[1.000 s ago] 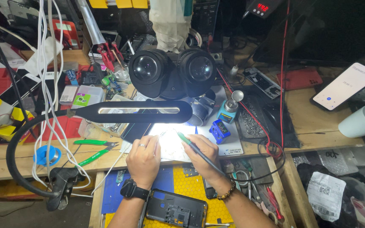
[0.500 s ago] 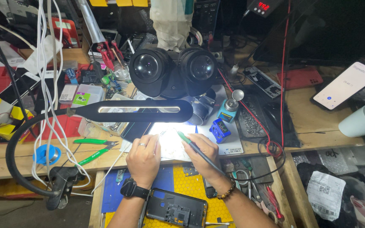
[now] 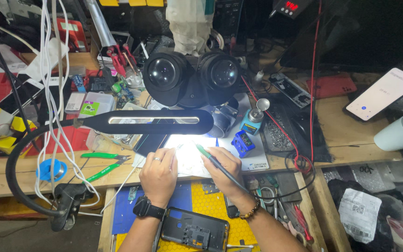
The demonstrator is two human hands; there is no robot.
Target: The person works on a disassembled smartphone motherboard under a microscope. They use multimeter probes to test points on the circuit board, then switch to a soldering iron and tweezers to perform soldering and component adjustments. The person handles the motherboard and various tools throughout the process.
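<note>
My right hand (image 3: 224, 168) grips a slim green-tipped soldering iron (image 3: 207, 155), its tip over the brightly lit white work area (image 3: 188, 156) under the microscope (image 3: 192, 77). My left hand (image 3: 158, 173), with a ring and a black wristwatch, rests beside it with fingers curled at the lit spot; what it pinches is hidden by glare. An opened phone body (image 3: 194, 229) lies on the yellow and blue mat (image 3: 206, 198) between my forearms.
A black gooseneck lamp bar (image 3: 150, 121) spans above the hands. Green pliers (image 3: 103, 157), a blue solder reel (image 3: 51, 170), a blue holder (image 3: 242, 141), a lit phone (image 3: 381, 93), a pale cup (image 3: 399, 133), red cable (image 3: 311, 93), tweezers and cutters (image 3: 276, 200) crowd the bench.
</note>
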